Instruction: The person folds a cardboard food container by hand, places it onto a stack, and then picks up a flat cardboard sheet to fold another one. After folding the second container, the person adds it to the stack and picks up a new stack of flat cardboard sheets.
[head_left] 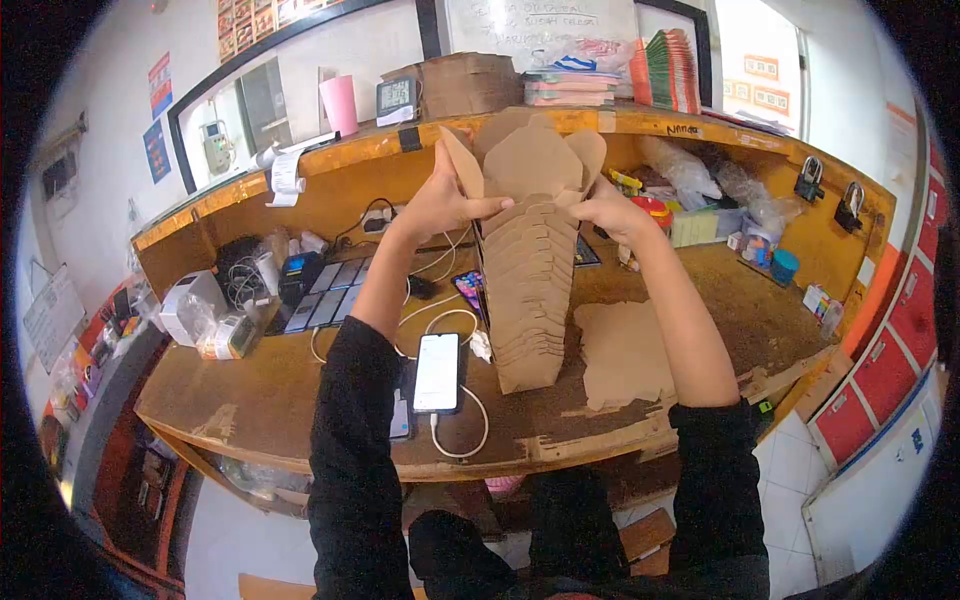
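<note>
A tall stack of nested brown cardboard takeaway boxes (527, 300) stands on the desk in front of me. At its top is a box with its flaps raised (532, 160). My left hand (447, 205) grips the left side of this top box, thumb pressed on the near edge and fingers behind the side flap. On the opposite side my right hand (610, 212) holds the right side in the same way, its fingers partly hidden by the cardboard. Flat unfolded cardboard blanks (625, 355) lie under my right forearm.
A lit smartphone (437, 372) with a white cable (484, 425) lies left of the stack. Several phones (325, 295) sit farther left. The raised shelf (350, 140) carries a pink cup (340, 105), a digital clock (397, 97) and stacked cardboard (465, 85). Plastic bags (685, 170) lie at right.
</note>
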